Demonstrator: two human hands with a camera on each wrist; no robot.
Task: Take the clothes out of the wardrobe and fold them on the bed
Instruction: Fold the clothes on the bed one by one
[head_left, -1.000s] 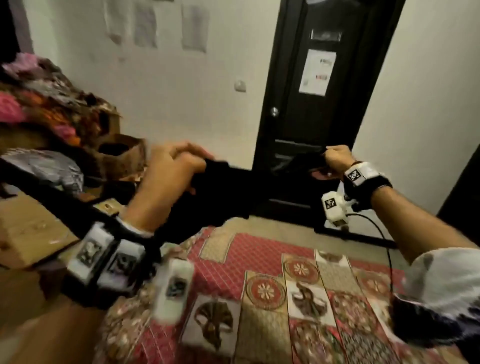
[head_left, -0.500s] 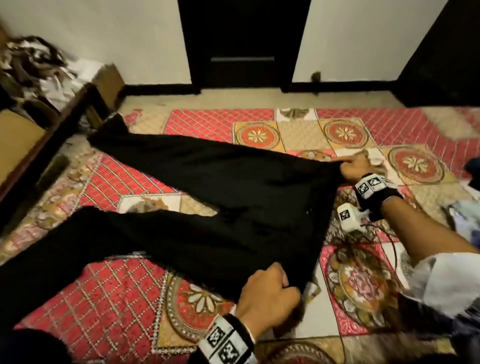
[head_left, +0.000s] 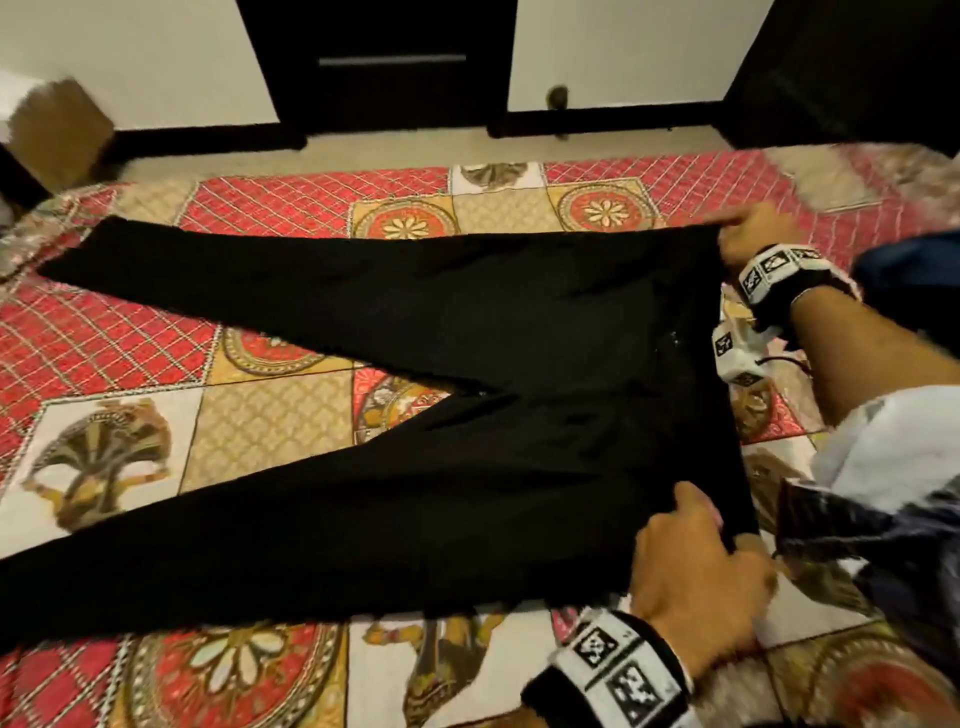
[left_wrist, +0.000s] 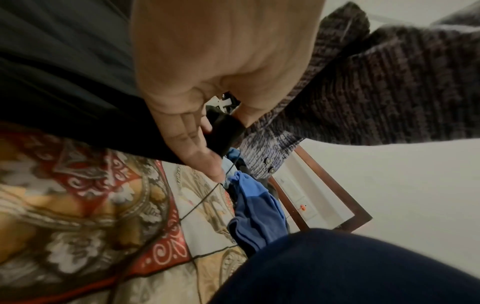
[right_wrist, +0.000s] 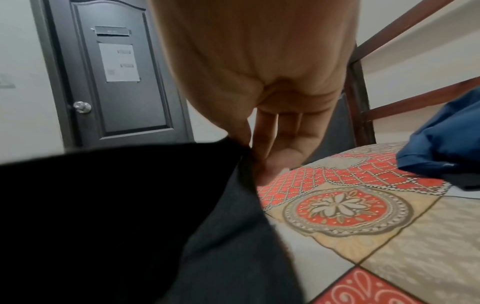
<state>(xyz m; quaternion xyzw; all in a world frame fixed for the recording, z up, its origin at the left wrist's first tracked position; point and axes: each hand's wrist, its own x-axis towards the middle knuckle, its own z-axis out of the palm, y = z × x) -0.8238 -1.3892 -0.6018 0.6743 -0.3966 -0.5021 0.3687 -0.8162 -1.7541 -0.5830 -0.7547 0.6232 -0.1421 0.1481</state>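
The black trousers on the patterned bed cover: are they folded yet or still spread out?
Spread out. The black trousers lie flat on the patterned bed cover, legs apart in a V. The left hand and right hand pinch the waistband corners.

Dark door (right_wrist: 124, 82) with paper notice (right_wrist: 119, 62), cardboard box (head_left: 60, 130)

No legible text on anything.

Head cam: high, looks down on bed (head_left: 291, 197). Wrist cams: close, low; all share bedspread.
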